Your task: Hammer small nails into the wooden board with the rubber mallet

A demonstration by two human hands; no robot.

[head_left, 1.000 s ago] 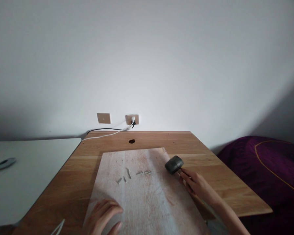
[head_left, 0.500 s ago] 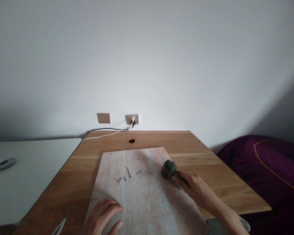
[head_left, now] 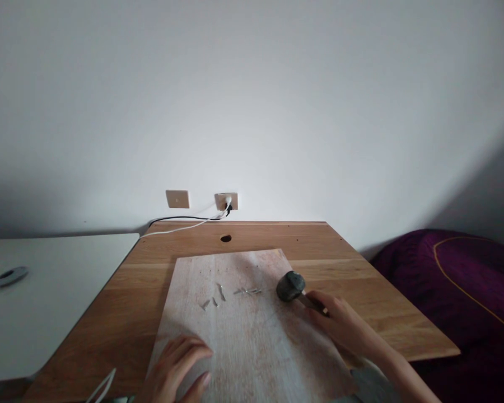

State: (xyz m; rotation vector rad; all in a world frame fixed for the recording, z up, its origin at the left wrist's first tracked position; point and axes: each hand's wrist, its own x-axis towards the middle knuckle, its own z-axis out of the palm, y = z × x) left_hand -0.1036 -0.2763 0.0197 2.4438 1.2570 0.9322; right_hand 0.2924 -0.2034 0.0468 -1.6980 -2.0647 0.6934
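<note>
From my remote seat I see the right hand [head_left: 340, 322] closed around the handle of a mallet [head_left: 291, 285]. The dark head of the mallet is low over the right part of a pale board [head_left: 243, 347]; I cannot tell if it touches the wood. Just to the left of the head lies a small row of nails [head_left: 247, 291], and some more nails are scattered further left, all flat on the board.

The left hand [head_left: 178, 366] rests on the near left part of the board, with the fingers loosely spread and nothing in them. The two hands are well apart.

The board lies on a wooden table [head_left: 361, 313] which has a round hole near its far edge. On the wall behind there is a socket [head_left: 225, 200] with a white cable [head_left: 180, 228] that runs down to the table. A white table [head_left: 46, 302] stands on the left side, and a purple cushion [head_left: 466, 280] is on the right.
</note>
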